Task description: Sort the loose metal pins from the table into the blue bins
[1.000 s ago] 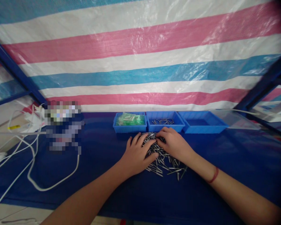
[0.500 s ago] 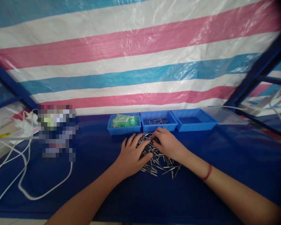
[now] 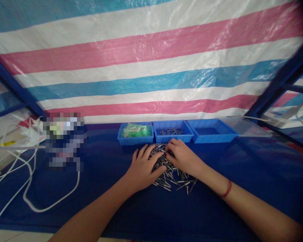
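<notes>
Apparently picking through the metal pins (image 3: 170, 172)

Our left hand (image 3: 140, 169) spreads over their left side, fingers wide, gripping nothing that we can see. Our right hand (image 3: 183, 156) curls at their far right, thumb and fingertips close; whether a pin is pinched there, we cannot tell. The metal pins lie heaped on the blue table (image 3: 192, 215), just near of the middle tray (image 3: 173, 138), which holds some similar pieces (image 3: 176, 130). We judge the next move calls for a clean pinch, free of neighbours.
</notes>
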`<action>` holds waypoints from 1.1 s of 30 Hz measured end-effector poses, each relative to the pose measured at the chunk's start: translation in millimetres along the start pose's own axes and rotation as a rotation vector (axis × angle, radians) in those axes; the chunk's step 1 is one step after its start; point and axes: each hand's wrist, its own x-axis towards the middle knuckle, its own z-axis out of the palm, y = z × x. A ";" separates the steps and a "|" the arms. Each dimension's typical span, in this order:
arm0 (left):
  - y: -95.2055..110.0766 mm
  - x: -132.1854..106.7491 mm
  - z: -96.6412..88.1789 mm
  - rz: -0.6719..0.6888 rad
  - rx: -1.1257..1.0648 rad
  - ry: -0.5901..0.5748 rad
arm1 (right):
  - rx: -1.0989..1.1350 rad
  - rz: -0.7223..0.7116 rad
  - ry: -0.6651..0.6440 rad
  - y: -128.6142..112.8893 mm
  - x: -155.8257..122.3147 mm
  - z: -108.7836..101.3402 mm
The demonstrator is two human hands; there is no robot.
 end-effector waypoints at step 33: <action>-2.8 11.7 -9.2 -0.054 -0.323 0.261 | 0.498 0.095 0.110 -12.1 -5.1 -18.0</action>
